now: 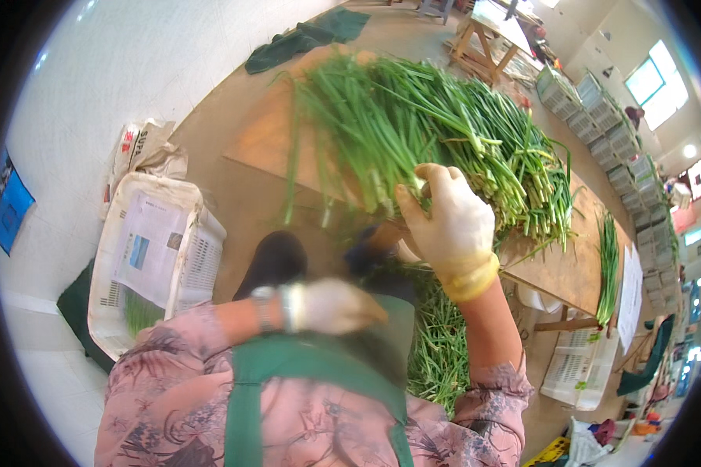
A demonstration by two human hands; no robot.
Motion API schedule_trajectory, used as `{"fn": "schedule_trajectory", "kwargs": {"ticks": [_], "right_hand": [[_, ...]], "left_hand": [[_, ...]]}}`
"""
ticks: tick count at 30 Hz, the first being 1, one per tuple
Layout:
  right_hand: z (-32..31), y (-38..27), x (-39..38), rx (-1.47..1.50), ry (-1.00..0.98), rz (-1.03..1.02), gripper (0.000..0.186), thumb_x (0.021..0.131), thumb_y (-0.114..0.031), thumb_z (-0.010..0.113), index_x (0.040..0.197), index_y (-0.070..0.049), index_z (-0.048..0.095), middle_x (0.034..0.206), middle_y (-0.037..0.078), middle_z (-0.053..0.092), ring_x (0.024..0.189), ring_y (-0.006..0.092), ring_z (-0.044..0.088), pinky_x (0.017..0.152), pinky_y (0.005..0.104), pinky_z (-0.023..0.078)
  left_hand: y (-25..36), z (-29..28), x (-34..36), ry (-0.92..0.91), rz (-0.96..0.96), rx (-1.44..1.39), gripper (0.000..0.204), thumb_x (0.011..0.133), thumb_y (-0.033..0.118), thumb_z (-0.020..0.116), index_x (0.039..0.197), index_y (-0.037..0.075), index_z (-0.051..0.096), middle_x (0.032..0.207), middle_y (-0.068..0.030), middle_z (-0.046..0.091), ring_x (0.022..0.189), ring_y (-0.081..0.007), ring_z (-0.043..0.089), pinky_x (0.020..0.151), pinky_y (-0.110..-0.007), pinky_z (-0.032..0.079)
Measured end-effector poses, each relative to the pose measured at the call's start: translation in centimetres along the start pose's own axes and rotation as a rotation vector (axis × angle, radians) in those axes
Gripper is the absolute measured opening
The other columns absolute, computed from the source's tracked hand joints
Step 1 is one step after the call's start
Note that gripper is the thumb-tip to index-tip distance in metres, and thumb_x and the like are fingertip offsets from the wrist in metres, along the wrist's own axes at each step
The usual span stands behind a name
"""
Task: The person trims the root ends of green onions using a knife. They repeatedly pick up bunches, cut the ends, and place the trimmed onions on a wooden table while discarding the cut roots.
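Observation:
A large heap of green onions [483, 132], long green leaves with pale lower ends, lies over a wooden table. My right hand [452, 222], in a pale glove with a yellow cuff, is at the near edge of the heap. Its fingers are curled at the pale ends of some stalks; the grip is partly hidden. The stalks to its left are blurred and hang past the table edge. My left hand [331, 307], also gloved, is low in front of my green apron [319, 354], away from the heap. Motion smears its fingers.
A white plastic crate [132, 183] with a paper sheet stands at left by a sack. Cut greens [440, 342] lie below the table's near edge. A small bunch [607, 268] rests at the wooden table's [549, 272] right end. Stacked crates [600, 113] line the far right.

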State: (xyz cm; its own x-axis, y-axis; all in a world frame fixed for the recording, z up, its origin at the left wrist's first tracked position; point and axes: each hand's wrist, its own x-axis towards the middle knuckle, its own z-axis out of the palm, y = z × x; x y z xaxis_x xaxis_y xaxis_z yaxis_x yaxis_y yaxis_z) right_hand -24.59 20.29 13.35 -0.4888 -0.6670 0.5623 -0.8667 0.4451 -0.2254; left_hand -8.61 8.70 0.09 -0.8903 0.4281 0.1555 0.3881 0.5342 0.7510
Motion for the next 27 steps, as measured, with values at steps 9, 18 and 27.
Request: {"fn": "schedule_trajectory", "kwargs": {"ticks": [9, 18, 27], "right_hand": [[3.7, 1.3, 3.1, -0.448, -0.372, 0.277, 0.04, 0.086, -0.045, 0.065, 0.095, -0.006, 0.062, 0.089, 0.017, 0.071, 0.08, 0.0384, 0.069, 0.072, 0.0478, 0.054], [7.4, -0.8, 2.1, -0.508, -0.452, 0.124, 0.033, 0.097, -0.037, 0.051, 0.093, -0.006, 0.062, 0.091, 0.019, 0.069, 0.082, 0.0405, 0.068, 0.072, 0.0502, 0.054], [4.7, -1.9, 2.5, -0.415, -0.512, 0.101, 0.031, 0.095, -0.035, 0.054, 0.095, -0.007, 0.067, 0.094, 0.018, 0.07, 0.086, 0.0363, 0.069, 0.078, 0.0467, 0.055]], "left_hand": [[-4.1, -11.1, -10.1, 0.813, -0.501, 0.255, 0.068, 0.097, 0.036, 0.06, 0.151, 0.005, 0.033, 0.082, -0.0136, 0.064, 0.067, -0.0246, 0.065, 0.068, -0.036, 0.053], [-6.7, -5.2, 1.2, 0.876, -0.573, -0.385, 0.08, 0.097, 0.028, 0.062, 0.158, 0.005, 0.015, 0.136, -0.0296, 0.054, 0.126, -0.0353, 0.055, 0.103, -0.035, 0.044], [0.9, -2.0, 1.4, 0.977, -0.06, -0.991, 0.054, 0.105, 0.011, 0.046, 0.155, 0.004, 0.028, 0.104, -0.0079, 0.061, 0.079, -0.0121, 0.058, 0.079, -0.029, 0.051]]}}
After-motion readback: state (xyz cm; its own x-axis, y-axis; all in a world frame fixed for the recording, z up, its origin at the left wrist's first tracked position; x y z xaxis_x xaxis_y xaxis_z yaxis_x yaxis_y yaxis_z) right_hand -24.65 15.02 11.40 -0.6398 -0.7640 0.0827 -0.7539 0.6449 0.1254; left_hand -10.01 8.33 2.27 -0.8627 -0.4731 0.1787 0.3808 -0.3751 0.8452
